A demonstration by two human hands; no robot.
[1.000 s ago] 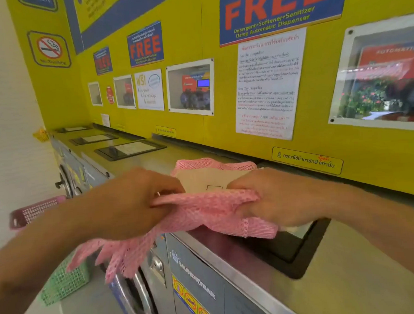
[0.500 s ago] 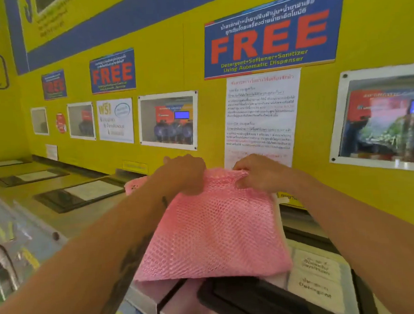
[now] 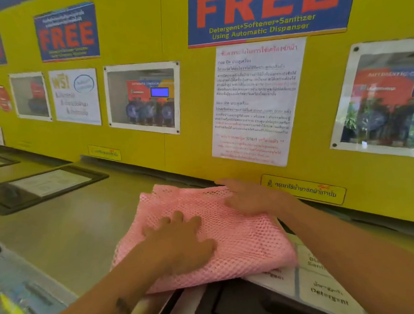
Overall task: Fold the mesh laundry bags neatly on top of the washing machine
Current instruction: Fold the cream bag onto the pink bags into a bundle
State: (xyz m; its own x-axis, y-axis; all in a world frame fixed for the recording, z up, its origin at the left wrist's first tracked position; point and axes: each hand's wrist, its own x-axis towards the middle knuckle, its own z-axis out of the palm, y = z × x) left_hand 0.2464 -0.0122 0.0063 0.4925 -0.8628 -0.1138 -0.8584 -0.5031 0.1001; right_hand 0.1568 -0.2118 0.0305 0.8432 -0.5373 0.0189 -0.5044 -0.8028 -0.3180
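Note:
A pink mesh laundry bag [image 3: 239,241] lies folded flat on the steel top of the washing machine [image 3: 68,236], close to the yellow wall. My left hand [image 3: 179,242] rests palm down on the bag's near left part, fingers spread. Flat on the far right corner of the bag, near the wall, lies my right hand [image 3: 249,198] with its fingers stretched out. Neither hand grips the mesh. The bag's near edge overhangs a black-framed lid [image 3: 235,304].
A white detergent label panel [image 3: 325,280] sits right of the bag. Another black-framed lid [image 3: 42,187] lies on the machine top to the left. The yellow wall [image 3: 194,157] with notices and windows rises right behind the bag.
Both hands let go of the bag's top edge and lowered it. The bag went from hanging upright to lying flat, and both palms now press on it.

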